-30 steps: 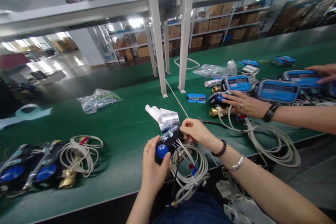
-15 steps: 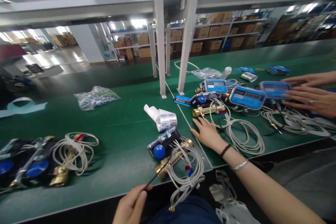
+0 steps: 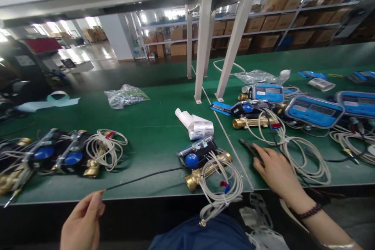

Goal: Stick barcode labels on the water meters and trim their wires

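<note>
Item one, my left hand [image 3: 82,220]: off the near edge of the bench [image 3: 158,140], at left, its fingers [image 3: 95,200] pinched narrow on the end of a black cable [image 3: 146,176]. Item two, the black cable: strung from that pinch rightward, over the bench, to the meter unit [image 3: 202,156]. Item three, the meter unit: black body with blue disc, on a brass pipe [image 3: 209,170], resting near the bench's near edge, right of my left fingers and well apart from them, left of my right fingers and apart from those too. Item four, a coil of grey cable [image 3: 225,187], with red and blue tags, attached at its near right side and drooping over the edge. Item five, my right hand [image 3: 277,170]: over the bench, fingers [image 3: 260,152] closed around the near end of a dark tool [image 3: 246,144]; how firmly, I cannot tell. Item six, a label roll [image 3: 202,127], just beyond the meter unit. Item seven, at left, similar units [image 3: 72,152] in a row. Item eight, at right, blue-faced displays [image 3: 315,111], beyond my right hand. Item nine, a clear plastic bag [image 3: 125,95], farther back on the left.
</note>
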Action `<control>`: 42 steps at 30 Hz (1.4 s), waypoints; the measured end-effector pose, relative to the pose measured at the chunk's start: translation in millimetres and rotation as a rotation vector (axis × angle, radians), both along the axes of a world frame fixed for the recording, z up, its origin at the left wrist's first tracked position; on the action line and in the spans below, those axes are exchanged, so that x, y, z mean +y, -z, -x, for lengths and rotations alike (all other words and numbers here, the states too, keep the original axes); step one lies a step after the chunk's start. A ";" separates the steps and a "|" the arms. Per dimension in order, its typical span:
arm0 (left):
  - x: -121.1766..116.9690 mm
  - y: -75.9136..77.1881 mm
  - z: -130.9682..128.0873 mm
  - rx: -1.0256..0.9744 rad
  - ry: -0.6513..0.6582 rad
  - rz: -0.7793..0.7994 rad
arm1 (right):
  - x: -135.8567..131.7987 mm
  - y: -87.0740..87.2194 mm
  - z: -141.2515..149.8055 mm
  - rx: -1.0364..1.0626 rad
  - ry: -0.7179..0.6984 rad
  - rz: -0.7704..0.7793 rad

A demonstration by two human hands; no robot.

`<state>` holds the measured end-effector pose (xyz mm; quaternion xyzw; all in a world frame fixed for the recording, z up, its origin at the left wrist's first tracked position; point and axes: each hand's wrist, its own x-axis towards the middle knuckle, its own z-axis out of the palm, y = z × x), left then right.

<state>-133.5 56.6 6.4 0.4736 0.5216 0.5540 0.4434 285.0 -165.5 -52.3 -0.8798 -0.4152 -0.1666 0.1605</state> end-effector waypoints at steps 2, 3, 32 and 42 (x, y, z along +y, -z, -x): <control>-8.0 -18.0 -12.2 -0.434 0.043 0.011 | -2.0 -2.6 -1.7 0.145 -0.013 -0.183; -12.9 -25.9 -18.0 -0.601 0.087 0.000 | -2.2 -5.6 -1.4 0.278 -0.003 -0.285; -103.8 -35.3 -132.4 -0.286 0.732 0.253 | -6.8 -74.3 147.3 0.746 -0.658 -0.143; -103.1 -46.3 -139.2 -0.112 0.720 0.204 | -12.7 -68.4 139.8 1.154 -0.500 0.083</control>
